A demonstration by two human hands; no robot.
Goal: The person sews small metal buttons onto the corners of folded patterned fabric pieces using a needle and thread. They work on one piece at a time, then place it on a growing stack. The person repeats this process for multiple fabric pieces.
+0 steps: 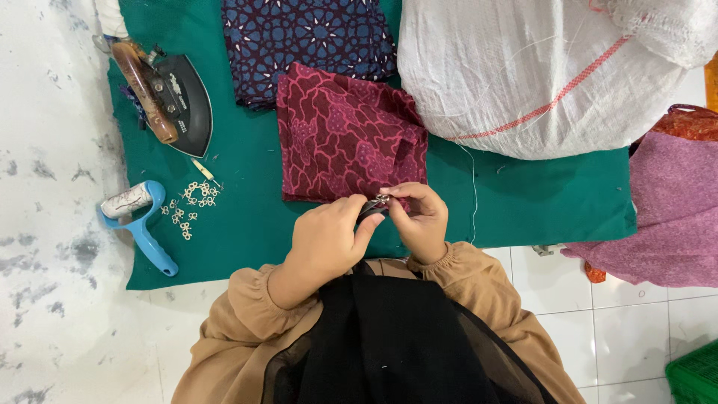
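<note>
Metal hook (381, 200), tiny & slippery, pinched by left hand (327, 241) & right hand (420, 218) fingers (396, 213); maroon cloth (345, 138) soft, floppy; hold near edge.

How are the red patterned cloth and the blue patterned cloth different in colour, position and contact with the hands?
The red patterned cloth is maroon with pink lines; the blue patterned cloth is dark with blue star shapes. The red one lies nearer the person, overlapping the blue one's lower edge. The left hand and right hand work at the red cloth's near edge; neither touches the blue one. Both lie folded on the green mat.
</note>
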